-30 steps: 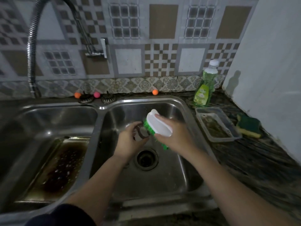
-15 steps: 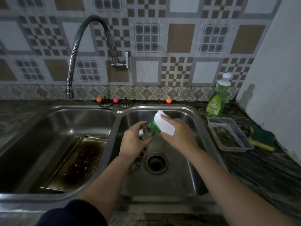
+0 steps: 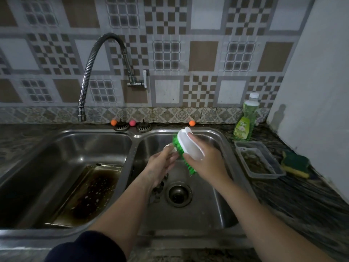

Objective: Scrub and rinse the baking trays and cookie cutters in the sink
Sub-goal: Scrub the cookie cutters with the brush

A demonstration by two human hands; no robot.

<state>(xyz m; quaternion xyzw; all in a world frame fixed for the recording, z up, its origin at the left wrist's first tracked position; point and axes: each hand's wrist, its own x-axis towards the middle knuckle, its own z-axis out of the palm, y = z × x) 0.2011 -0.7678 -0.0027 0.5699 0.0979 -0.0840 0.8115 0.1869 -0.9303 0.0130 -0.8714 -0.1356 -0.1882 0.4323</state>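
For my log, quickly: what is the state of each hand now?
Left hand: closed on a small metal cookie cutter.
Right hand: closed on the green scrub brush, bristles against the cutter.

Dim overall, muted and slightly bluish, with a soft low-light look. Brightest area is the white wall [image 3: 309, 76] on the right; light seems to come from above and left of it, since the soap bottle [image 3: 245, 118] throws a soft shadow onto that wall to its right. Steel sink [image 3: 90, 146] shows dull, smeared highlights on its rims and basin walls, no hard glare. The faucet [image 3: 90, 72] has a thin specular streak. Strong wide-angle distortion: tile lines and counter [image 3: 302, 201] edges bow toward the corners. Corners darken. Near forearms and dark sleeve [image 3: 85, 246] at the bottom are soft, fine detail is smeared.
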